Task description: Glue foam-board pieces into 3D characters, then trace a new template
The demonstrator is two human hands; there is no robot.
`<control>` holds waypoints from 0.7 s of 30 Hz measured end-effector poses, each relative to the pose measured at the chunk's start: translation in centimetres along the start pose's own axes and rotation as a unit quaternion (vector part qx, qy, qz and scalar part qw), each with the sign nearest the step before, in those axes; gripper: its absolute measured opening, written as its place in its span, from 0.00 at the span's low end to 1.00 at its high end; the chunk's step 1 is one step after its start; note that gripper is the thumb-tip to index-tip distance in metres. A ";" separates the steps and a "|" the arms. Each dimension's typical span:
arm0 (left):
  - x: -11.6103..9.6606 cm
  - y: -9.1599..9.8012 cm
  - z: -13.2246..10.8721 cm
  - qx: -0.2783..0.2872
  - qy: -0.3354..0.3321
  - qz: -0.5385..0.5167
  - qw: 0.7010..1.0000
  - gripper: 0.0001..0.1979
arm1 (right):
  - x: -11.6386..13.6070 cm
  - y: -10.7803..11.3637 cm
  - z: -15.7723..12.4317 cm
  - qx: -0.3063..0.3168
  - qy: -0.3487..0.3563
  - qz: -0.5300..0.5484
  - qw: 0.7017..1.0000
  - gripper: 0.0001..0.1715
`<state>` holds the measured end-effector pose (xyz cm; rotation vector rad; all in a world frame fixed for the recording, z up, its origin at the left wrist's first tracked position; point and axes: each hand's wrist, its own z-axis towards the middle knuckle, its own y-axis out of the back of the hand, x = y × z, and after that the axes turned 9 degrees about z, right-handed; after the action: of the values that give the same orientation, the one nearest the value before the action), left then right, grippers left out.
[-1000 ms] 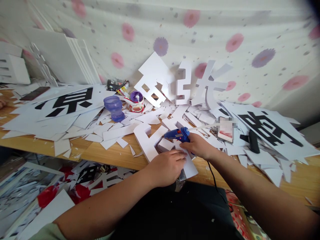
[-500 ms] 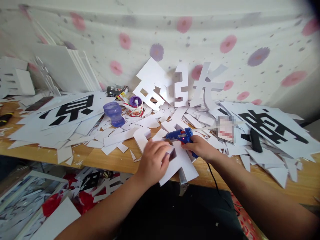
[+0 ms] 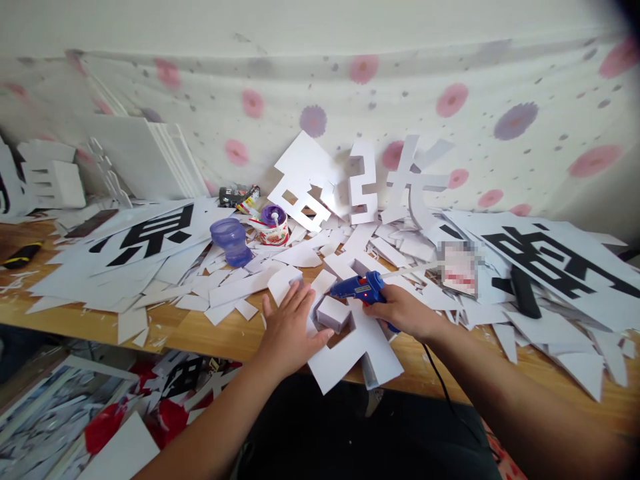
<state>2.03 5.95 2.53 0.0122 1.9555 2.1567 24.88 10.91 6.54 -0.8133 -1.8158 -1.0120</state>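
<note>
A blue glue gun (image 3: 359, 288) with a lit red light and a long glue stick out of its back is gripped in my right hand (image 3: 406, 312). Its nozzle points left, just above a white foam character (image 3: 357, 350) with cut-out openings at the table's front edge. My left hand (image 3: 294, 327) lies with fingers spread on the left side of that character, thumb beside a square opening. Close to the fingertips is a raised white block (image 3: 334, 313). Part of the character is covered by my left hand.
White scraps (image 3: 300, 253) cover much of the wooden table (image 3: 200, 327). Behind them stand a purple cup (image 3: 233, 241), a food tub (image 3: 273, 230) and finished white characters (image 3: 363, 180). Printed sheets lie left (image 3: 155, 233) and right (image 3: 555, 260). A black cord (image 3: 440, 373) hangs from the glue gun.
My left hand has shifted left and its fingers have spread out flat, uncovering the block and opening. The glue gun stays at nearly the same spot; the view has tilted slightly.
</note>
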 end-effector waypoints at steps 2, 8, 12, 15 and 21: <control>0.0 -0.2 0.0 -0.002 0.005 0.003 1.000 0.31 | -0.1 0.0 0.1 -0.001 -0.008 -0.001 1.000 0.05; 0.2 -0.6 0.1 -0.009 0.006 0.006 1.000 0.31 | -0.3 0.0 0.5 -0.004 -0.020 0.004 1.000 0.05; 0.2 -0.5 0.1 -0.025 0.000 0.006 1.000 0.30 | -0.3 0.2 0.5 -0.015 -0.018 0.007 1.000 0.05; 0.1 -0.5 0.1 -0.020 0.002 0.007 1.000 0.30 | 0.0 0.4 0.3 -0.023 -0.016 0.005 1.000 0.05; 0.2 -0.6 0.1 -0.022 0.002 0.004 1.000 0.30 | 0.3 0.3 0.0 -0.022 -0.012 -0.039 0.999 0.06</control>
<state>1.97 6.12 1.90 0.0082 1.9122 2.2070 25.00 11.13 6.90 -0.7898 -1.8646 -1.0997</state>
